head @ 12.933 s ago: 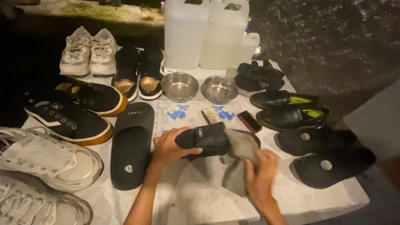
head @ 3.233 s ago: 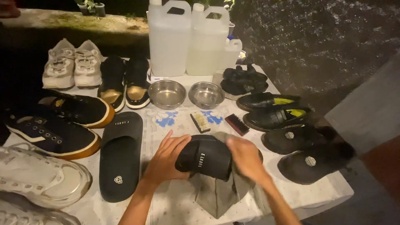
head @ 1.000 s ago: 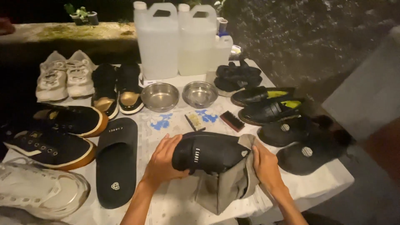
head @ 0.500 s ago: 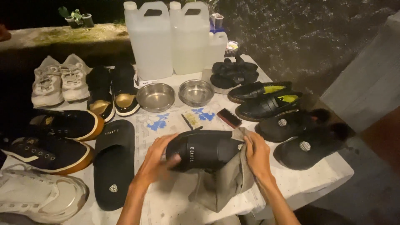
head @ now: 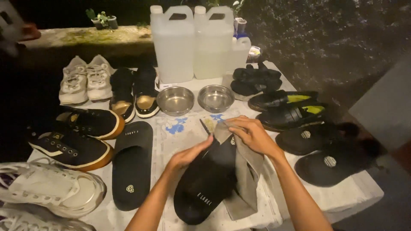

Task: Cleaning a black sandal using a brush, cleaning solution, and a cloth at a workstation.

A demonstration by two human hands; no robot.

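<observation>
- At 9 o'clock on the tabletop (head: pixel 184 128) I see white trainers (head: pixel 47 188), two dark sneakers (head: pixel 70 145) with tan soles, and a beige pair (head: pixel 85 79) farther back at 11.
- Just left of centre lies a black slide (head: pixel 132 164), sole down, beside black-and-gold shoes (head: pixel 135 92).
- My left hand (head: pixel 188 156) presses its grip, fingers loosely curled, on the edge of the second slide (head: pixel 205 184); I cannot tell if it truly clasps it.
- That slide sits at 6 o'clock, centre front, tilted with its toe toward me.
- A grey cloth (head: pixel 246 171) drapes over the slide's right side.
- My right hand (head: pixel 252 134) has its grip clenched on the cloth's top, against the slide's far end.
- At 12 stand two steel bowls (head: pixel 175 100) and, behind them, two clear jugs (head: pixel 173 42).
- At 3 o'clock, black loafers (head: pixel 291 109) and dark slippers (head: pixel 329 158) lie in rows.
</observation>
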